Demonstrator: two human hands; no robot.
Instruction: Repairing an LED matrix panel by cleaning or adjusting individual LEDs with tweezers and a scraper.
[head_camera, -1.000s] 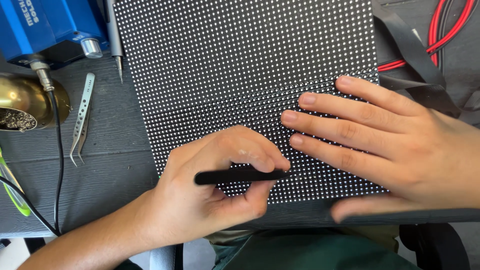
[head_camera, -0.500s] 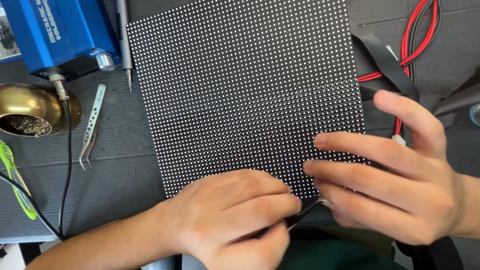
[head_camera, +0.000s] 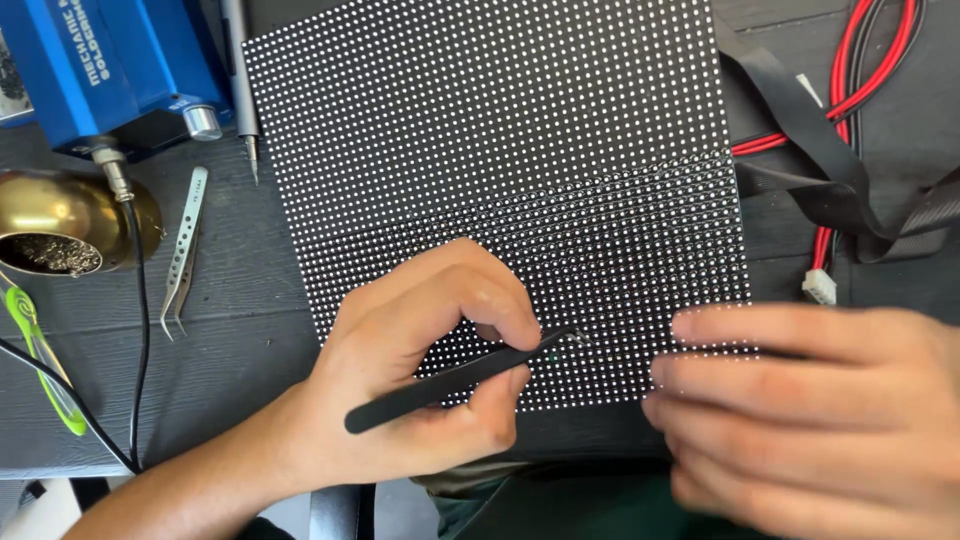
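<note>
On the dotted panel (head_camera: 500, 150), black tweezers (head_camera: 450, 380) sit pinched in the left hand (head_camera: 420, 370).

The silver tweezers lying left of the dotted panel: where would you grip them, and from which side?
Grip the silver tweezers probably at the wide closed upper end, coming straight down from above. They lie flat on the table, tips pointing toward the person, with free room on both sides. The left hand already holds the black tweezers, so the right hand would have to cross over.
</note>
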